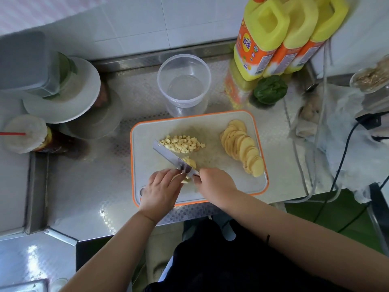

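Note:
A white cutting board with an orange rim (147,131) lies on the steel counter. On it are a pile of small potato cubes (182,143) and a fanned row of potato slices (244,147) at the right. My right hand (216,184) grips the handle of a knife (169,155), its blade pointing up-left over the board. My left hand (162,187) holds down a few potato pieces (190,163) beside the blade with curled fingers; part of them is hidden under the fingers.
A clear round plastic container (184,81) stands behind the board. Yellow oil jugs (271,36) and a green vegetable (270,89) are at the back right. Stacked plates (69,95) and a drink cup with a red straw (25,133) sit left. Cables (345,148) hang at the right.

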Demonstrator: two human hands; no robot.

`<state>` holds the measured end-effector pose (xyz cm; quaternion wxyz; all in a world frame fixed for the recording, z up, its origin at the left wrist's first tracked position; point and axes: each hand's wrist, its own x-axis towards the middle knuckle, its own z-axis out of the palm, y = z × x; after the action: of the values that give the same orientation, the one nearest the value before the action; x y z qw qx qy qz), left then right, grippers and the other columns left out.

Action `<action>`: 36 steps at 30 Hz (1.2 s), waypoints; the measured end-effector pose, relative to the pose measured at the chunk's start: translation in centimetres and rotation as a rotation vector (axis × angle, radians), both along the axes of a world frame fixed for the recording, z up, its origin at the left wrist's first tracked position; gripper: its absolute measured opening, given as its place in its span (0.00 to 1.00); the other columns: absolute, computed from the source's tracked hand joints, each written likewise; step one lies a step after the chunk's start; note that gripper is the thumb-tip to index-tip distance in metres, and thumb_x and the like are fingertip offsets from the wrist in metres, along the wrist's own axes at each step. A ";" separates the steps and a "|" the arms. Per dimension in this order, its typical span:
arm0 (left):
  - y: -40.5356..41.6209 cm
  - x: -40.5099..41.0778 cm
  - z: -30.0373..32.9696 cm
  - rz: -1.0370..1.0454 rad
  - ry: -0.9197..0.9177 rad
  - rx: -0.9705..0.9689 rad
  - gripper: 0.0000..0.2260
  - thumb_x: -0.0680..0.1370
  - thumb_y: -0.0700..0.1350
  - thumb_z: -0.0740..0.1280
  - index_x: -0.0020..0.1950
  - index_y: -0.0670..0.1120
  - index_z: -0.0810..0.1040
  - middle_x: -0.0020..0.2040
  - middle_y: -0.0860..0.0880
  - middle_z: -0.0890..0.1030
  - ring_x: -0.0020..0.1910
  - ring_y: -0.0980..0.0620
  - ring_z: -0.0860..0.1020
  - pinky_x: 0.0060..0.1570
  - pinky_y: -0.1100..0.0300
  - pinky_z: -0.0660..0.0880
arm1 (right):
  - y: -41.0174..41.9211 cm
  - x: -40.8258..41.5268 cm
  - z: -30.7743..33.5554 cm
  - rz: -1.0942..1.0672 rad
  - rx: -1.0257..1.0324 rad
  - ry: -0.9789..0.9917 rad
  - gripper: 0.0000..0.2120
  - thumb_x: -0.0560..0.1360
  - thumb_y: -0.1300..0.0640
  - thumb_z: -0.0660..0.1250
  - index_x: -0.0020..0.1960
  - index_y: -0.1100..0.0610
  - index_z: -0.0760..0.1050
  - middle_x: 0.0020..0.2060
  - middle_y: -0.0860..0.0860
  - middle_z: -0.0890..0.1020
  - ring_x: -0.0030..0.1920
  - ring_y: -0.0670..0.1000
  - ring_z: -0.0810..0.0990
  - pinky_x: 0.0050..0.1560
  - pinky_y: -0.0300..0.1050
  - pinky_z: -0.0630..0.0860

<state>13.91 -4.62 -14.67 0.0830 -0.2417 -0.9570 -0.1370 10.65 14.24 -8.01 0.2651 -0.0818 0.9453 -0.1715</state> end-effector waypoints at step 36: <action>1.5 -9.3 3.3 -0.500 -0.464 -0.526 0.29 0.81 0.49 0.62 0.80 0.48 0.57 0.78 0.47 0.59 0.74 0.45 0.61 0.71 0.55 0.63 | 5.2 -0.6 -0.2 -0.270 -0.018 0.035 0.22 0.81 0.47 0.57 0.32 0.54 0.56 0.26 0.50 0.67 0.31 0.55 0.70 0.26 0.45 0.58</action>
<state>4.62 -3.15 -11.39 -0.2347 -0.4420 -0.8646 0.0452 10.07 19.49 -8.17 0.2224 0.0408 0.9506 -0.2126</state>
